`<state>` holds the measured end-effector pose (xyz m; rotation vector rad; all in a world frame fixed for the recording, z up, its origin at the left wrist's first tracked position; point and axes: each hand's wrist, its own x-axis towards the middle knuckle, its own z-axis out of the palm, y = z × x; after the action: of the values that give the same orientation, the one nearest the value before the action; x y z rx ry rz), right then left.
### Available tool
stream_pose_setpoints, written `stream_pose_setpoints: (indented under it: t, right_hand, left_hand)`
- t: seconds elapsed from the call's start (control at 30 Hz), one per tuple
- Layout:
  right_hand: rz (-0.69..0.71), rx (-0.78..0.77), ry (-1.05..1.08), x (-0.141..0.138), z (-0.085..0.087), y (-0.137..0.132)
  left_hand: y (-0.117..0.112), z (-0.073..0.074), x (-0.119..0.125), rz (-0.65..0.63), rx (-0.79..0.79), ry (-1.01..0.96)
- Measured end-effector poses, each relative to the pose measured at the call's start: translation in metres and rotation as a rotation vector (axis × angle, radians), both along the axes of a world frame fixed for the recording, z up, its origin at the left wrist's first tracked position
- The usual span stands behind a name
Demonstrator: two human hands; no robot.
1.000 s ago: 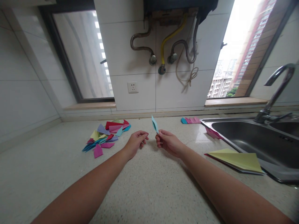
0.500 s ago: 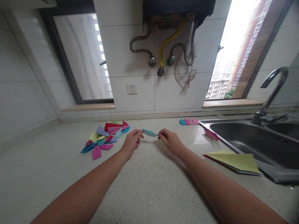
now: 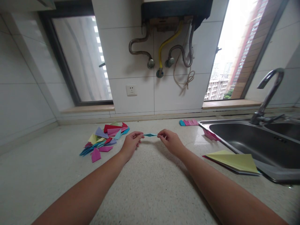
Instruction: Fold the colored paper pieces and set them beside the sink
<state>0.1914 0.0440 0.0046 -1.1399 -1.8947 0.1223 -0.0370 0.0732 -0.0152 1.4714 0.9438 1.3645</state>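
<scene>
A small folded blue paper piece [image 3: 150, 135] stretches level between my two hands above the speckled countertop [image 3: 145, 187]. My left hand [image 3: 131, 144] pinches its left tip with closed fingers. My right hand [image 3: 170, 141] pinches its right tip the same way. To the left of my left hand lies a pile of folded coloured paper triangles [image 3: 104, 138] in red, pink, purple, yellow and blue.
A steel sink [image 3: 253, 140] with a tap [image 3: 269, 90] sits at the right. A stack of yellow and red paper sheets [image 3: 234, 161] lies on its front rim. More folded pink and blue pieces [image 3: 189, 122] rest by the back wall, and a pink one [image 3: 211, 134] by the sink's edge.
The blue piece stood upright in my right hand alone. My left hand took its other tip, and it now lies level, edge-on, between both hands.
</scene>
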Motion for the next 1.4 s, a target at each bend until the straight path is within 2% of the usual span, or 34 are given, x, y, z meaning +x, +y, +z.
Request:
stream_pose_setpoints:
  t: [0.33,0.73,1.0,1.2,1.4]
  right_hand:
    - [-0.033,-0.012,0.025,-0.0006,0.004,-0.0045]
    - [0.004,0.087,-0.058,0.0034,0.0013,-0.0006]
    - [0.019,0.04,0.084,0.0019,0.0032,-0.0018]
    - [-0.013,0.079,-0.01,0.0014,0.0049,-0.002]
    - [-0.001,0.068,0.053,0.0,0.0059,-0.0037]
  left_hand:
    - [-0.0002,0.0019,0.0015,0.021,0.028,-0.003]
    - [0.0022,0.0011,0.0015,0.048,0.074,-0.055]
    - [-0.0027,0.0051,0.0024,0.011,0.102,-0.025]
    - [-0.0025,0.0059,0.0028,0.024,0.094,-0.05]
    - [0.0003,0.0028,0.002,0.029,0.065,-0.025]
